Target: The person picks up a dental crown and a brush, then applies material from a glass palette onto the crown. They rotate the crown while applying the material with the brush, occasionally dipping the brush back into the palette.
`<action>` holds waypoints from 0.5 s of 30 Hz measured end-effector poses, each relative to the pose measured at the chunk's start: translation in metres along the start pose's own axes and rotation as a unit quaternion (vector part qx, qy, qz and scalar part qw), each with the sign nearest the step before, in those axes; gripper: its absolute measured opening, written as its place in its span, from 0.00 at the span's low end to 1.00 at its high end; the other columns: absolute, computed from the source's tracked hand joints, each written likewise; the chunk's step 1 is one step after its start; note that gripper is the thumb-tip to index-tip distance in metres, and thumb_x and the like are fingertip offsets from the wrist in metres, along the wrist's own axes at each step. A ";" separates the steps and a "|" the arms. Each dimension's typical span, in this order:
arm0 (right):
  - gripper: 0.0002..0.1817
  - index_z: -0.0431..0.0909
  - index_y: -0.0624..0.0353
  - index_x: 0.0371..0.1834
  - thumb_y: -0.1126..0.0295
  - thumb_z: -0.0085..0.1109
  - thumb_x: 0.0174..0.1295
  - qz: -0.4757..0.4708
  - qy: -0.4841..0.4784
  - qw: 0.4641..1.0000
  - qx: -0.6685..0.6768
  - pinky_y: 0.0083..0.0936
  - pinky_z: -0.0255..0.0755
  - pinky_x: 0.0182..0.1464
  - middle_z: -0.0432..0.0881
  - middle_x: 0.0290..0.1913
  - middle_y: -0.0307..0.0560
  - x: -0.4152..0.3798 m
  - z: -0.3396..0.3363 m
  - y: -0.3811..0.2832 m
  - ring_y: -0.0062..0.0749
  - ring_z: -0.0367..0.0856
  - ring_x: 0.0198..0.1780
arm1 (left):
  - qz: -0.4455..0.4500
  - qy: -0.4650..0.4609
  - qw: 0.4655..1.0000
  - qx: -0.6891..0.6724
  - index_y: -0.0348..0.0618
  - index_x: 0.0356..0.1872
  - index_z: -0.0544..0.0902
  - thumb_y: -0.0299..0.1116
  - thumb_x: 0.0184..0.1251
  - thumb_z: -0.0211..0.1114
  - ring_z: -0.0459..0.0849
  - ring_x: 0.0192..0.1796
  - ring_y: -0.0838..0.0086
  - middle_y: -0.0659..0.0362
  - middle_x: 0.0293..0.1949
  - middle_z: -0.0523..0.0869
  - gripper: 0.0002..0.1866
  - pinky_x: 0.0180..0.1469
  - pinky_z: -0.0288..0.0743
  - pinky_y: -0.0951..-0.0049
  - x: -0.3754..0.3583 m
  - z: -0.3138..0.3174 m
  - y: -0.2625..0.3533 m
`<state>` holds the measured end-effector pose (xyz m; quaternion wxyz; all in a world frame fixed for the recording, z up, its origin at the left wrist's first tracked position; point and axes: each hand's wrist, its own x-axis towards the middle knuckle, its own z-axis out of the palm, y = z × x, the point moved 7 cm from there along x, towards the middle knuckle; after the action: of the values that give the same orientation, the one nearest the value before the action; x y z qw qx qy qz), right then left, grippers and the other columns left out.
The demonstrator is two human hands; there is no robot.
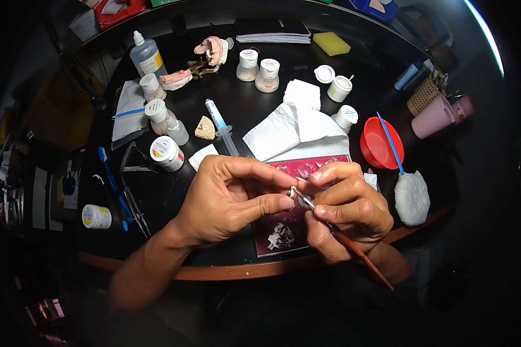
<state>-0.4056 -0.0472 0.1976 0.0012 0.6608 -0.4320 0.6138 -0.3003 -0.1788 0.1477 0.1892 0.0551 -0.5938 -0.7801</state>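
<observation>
My left hand (220,199) pinches a tiny whitish piece that looks like a dental crown (292,192) between thumb and fingertips. In my right hand (353,202) is a fine brush (362,256) with a reddish-brown handle and metal ferrule, held like a pen. Its tip meets or nearly meets the crown; the fingers hide the exact contact. Both hands are over a maroon mixing slab (263,246), which has a patch of white material (280,236) and more white smears along its far side. Folded white tissue (272,134) lies beyond the slab.
To the right are a red bowl (367,144) with a blue stick (391,141) and a round white pad (412,199). Leftward lie a syringe (217,115), a white jar (167,153), a blue toothbrush (114,188) and tweezers (134,203). Dental models (213,51) and powder bottles (267,76) stand behind.
</observation>
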 end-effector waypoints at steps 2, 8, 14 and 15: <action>0.13 0.81 0.64 0.34 0.89 0.67 0.44 -0.003 0.000 1.000 -0.002 0.34 0.85 0.48 0.83 0.30 0.47 0.000 0.000 0.000 0.48 0.87 0.48 | 0.001 -0.001 1.000 -0.005 0.27 0.49 0.86 0.15 0.66 0.72 0.91 0.48 0.72 0.47 0.48 0.90 0.11 0.54 0.87 0.74 0.000 0.000 -0.001; 0.14 0.81 0.64 0.34 0.89 0.66 0.43 -0.004 0.003 1.000 0.000 0.35 0.86 0.48 0.82 0.30 0.46 0.000 0.000 0.000 0.48 0.87 0.48 | -0.003 -0.003 1.000 -0.011 0.27 0.49 0.86 0.15 0.65 0.72 0.90 0.50 0.71 0.47 0.48 0.90 0.12 0.55 0.87 0.73 0.000 0.000 0.000; 0.14 0.81 0.64 0.34 0.89 0.66 0.43 -0.002 0.000 1.000 0.001 0.35 0.86 0.47 0.82 0.30 0.47 0.001 0.000 0.000 0.49 0.87 0.48 | -0.009 0.001 1.000 -0.005 0.27 0.48 0.86 0.15 0.65 0.72 0.90 0.51 0.70 0.46 0.48 0.90 0.12 0.56 0.87 0.73 -0.001 -0.002 -0.003; 0.14 0.81 0.64 0.34 0.89 0.66 0.43 -0.002 0.002 1.000 0.002 0.35 0.86 0.47 0.82 0.30 0.47 0.000 0.000 0.000 0.49 0.87 0.48 | -0.008 0.000 1.000 -0.005 0.27 0.48 0.86 0.15 0.65 0.72 0.90 0.51 0.70 0.46 0.48 0.90 0.12 0.56 0.87 0.73 -0.001 -0.002 -0.003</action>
<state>-0.4060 -0.0474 0.1979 0.0025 0.6605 -0.4295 0.6159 -0.2997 -0.1794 0.1446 0.1830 0.0594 -0.5896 -0.7845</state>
